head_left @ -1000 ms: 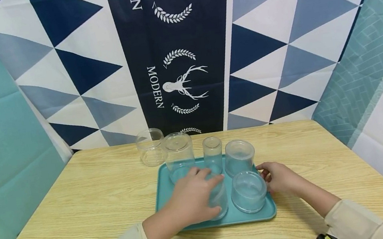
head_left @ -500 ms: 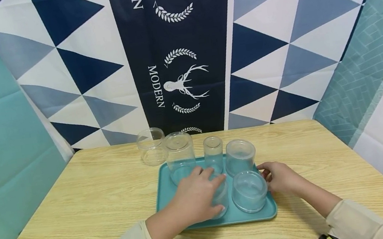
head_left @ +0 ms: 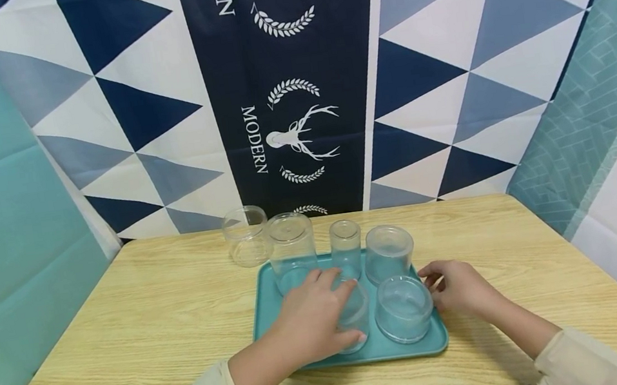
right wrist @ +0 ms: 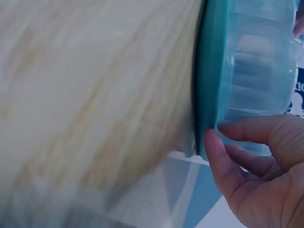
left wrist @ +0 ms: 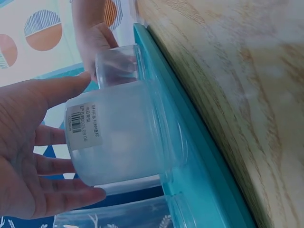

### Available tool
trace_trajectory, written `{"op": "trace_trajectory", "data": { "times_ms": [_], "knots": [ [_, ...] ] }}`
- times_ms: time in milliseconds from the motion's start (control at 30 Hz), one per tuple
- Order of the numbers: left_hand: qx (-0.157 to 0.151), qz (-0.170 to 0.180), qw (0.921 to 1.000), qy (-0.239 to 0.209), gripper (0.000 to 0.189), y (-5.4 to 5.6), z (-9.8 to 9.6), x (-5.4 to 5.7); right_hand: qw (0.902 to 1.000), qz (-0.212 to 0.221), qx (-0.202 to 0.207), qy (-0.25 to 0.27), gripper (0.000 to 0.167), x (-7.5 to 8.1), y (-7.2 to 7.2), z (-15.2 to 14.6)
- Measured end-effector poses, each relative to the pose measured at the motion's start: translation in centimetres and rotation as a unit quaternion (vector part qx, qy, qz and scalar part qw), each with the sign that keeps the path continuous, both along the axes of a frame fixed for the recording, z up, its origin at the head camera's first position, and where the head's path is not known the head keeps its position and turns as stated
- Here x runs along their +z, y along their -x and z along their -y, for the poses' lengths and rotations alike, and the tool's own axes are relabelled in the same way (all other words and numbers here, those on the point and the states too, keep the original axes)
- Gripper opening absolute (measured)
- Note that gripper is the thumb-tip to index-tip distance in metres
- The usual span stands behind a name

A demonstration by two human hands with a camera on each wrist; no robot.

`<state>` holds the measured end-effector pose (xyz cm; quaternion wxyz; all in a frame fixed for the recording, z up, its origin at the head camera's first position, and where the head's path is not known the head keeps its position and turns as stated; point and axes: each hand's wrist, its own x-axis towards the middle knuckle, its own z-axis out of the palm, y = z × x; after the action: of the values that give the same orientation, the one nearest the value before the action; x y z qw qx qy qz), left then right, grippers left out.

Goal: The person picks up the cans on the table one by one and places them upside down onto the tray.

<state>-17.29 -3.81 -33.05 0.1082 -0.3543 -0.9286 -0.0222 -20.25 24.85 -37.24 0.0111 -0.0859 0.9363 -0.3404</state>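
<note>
In the head view my left hand (head_left: 316, 318) lies spread over a clear jar (head_left: 356, 310) at the front middle of a teal tray (head_left: 266, 318). Seen from the left wrist, the frosted jar (left wrist: 123, 133) carries a white barcode label, and my thumb and loosely spread fingers stand around its closed end. On the tray's right side, my right hand (head_left: 455, 284) pinches the rim; the right wrist view has thumb and forefinger meeting at the teal edge (right wrist: 211, 76). A short wide clear jar (head_left: 404, 310) stands just inside that rim.
At the tray's back stand a tall wide clear jar (head_left: 292, 246), a narrow one (head_left: 346, 249) and a medium one (head_left: 389, 253). Another clear container (head_left: 247, 236) stands off the tray, behind its left corner. Patterned cloth (head_left: 289, 91) hangs behind the wooden table (head_left: 155, 317).
Both hands keep nearly the same places on the jar and the tray rim. The whole head view has shifted slightly.
</note>
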Motion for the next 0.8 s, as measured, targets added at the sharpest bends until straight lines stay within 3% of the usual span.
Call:
{"op": "trace_trajectory", "data": {
  "times_ms": [200, 367, 800],
  "knots": [
    [-0.020, 0.018, 0.9985, -0.047, 0.066, -0.2, 1.0, 0.0, 0.9948, -0.095, -0.006, -0.037, 0.028, 1.2, -0.7, -0.4],
    [-0.025, 0.009, 0.9962, -0.082, 0.056, -0.4, 1.8, 0.1, 0.9866, -0.155, -0.021, -0.047, 0.026, 2.2, -1.5, -0.3],
    [-0.046, -0.060, 0.9790, -0.189, 0.036, -0.7, 4.1, 0.1, 0.9723, -0.233, -0.018, -0.012, 0.026, 4.7, -3.6, 1.0]
  ]
}}
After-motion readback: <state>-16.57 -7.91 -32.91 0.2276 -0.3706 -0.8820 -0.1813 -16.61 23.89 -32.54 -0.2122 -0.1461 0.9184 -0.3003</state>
